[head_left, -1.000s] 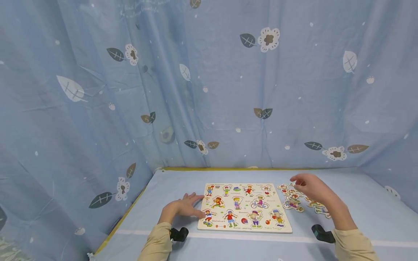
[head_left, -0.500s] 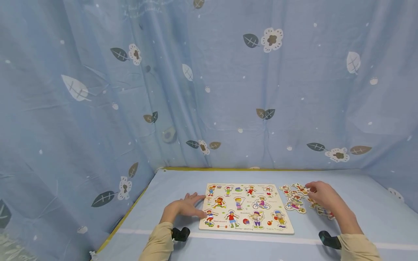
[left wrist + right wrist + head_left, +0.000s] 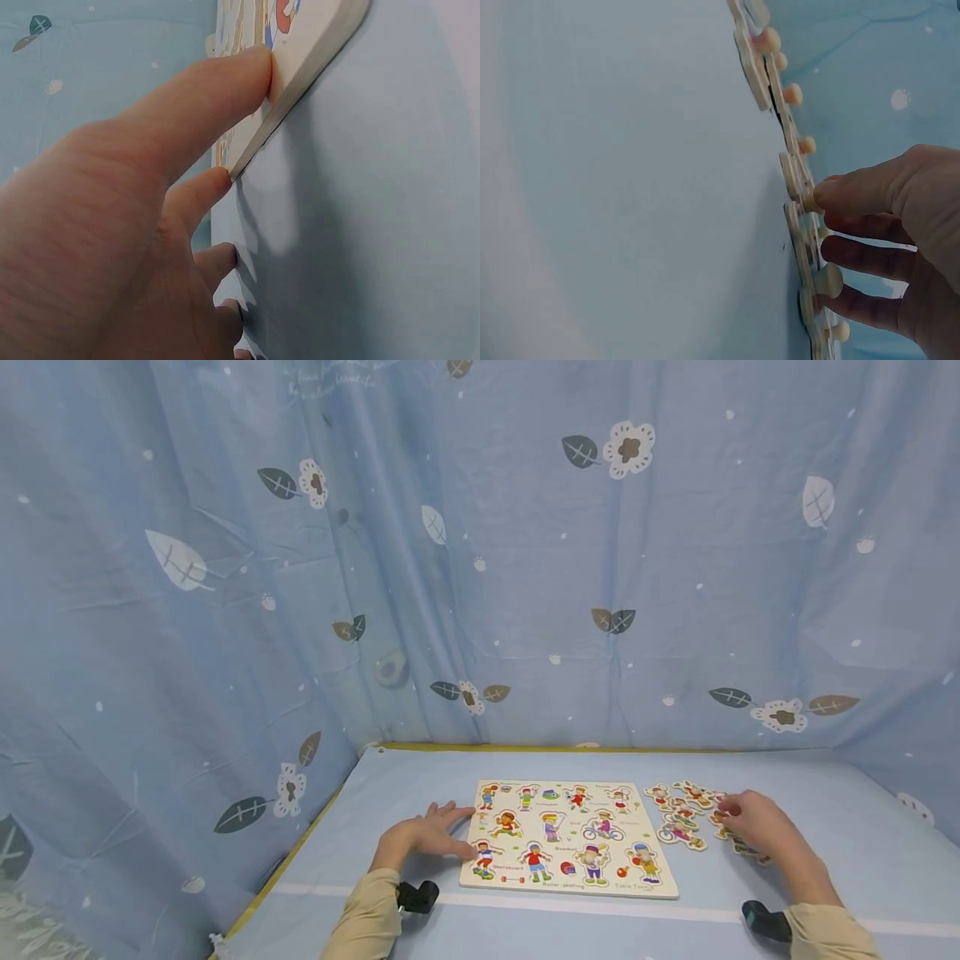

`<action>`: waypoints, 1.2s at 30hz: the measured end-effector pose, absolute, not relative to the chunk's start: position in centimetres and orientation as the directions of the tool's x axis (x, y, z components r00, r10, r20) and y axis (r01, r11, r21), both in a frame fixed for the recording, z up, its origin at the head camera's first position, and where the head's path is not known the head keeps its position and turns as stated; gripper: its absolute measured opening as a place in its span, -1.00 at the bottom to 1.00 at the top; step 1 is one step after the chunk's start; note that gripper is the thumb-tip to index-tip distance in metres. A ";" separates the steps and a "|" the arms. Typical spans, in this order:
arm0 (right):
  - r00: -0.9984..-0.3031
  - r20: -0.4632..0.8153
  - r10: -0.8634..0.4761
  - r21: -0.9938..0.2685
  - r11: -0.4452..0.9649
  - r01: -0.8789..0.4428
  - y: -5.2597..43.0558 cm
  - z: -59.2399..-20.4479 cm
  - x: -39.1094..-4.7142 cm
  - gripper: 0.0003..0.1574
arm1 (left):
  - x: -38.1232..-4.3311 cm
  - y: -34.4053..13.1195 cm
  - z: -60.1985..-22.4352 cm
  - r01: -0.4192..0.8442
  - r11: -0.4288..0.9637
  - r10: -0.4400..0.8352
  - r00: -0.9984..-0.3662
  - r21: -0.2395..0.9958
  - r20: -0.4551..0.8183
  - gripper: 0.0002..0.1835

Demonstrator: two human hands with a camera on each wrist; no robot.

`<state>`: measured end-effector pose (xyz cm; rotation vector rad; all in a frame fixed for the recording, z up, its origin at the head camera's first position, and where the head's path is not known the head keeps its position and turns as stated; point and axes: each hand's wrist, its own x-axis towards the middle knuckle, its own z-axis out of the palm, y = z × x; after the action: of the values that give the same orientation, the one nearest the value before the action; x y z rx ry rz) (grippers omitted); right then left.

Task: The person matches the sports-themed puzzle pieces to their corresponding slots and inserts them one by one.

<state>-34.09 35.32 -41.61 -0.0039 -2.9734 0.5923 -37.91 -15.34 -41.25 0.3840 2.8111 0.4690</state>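
Observation:
A wooden knobbed puzzle board [image 3: 517,865] with cartoon children playing sports lies flat on the table. My left hand [image 3: 427,835] is at its left edge with fingers spread and fairly straight. In the left wrist view, the thumb rests on the board's face near a corner, and the index fingertip touches the edge. Right of the board lies a loose cluster of puzzle pieces [image 3: 681,833] with round knobs. Over its right part, my right hand [image 3: 761,825] pinches the knob of a puzzle piece [image 3: 808,199] between thumb and finger; that piece's picture is mostly hidden.
Other knobbed pieces [image 3: 829,279] crowd close around the right fingers, some seeming to overlap. A blue patterned curtain [image 3: 525,568] hangs behind the table [image 3: 600,935] and along its left side. Dark wrist cameras [image 3: 417,897] sit on both wrists.
My right hand has moved right and toward me across the loose pieces, down onto one at the right of the cluster. My left hand stays at the board's edge.

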 end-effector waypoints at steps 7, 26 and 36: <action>-0.993 0.109 0.047 -0.415 0.910 -0.002 35.5 -41.8 -33.8 -0.70 | -37.9 -15.3 -40.9 0.219 0.913 0.304 -0.928 0.344 -0.217 -0.10; -0.996 0.094 0.006 -0.379 0.925 -0.031 35.4 -41.2 -33.8 -0.72 | -37.7 -15.4 -40.9 0.223 0.912 0.307 -0.927 0.344 -0.215 -0.11; -0.998 0.061 0.019 -0.395 0.919 -0.007 35.0 -40.5 -33.8 -0.67 | -38.1 -15.4 -41.4 0.223 0.910 0.311 -0.925 0.351 -0.217 -0.09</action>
<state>-33.76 34.99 -40.46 -0.0095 -3.0146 0.6206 -38.06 -15.43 -41.36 0.3995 2.8033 0.4688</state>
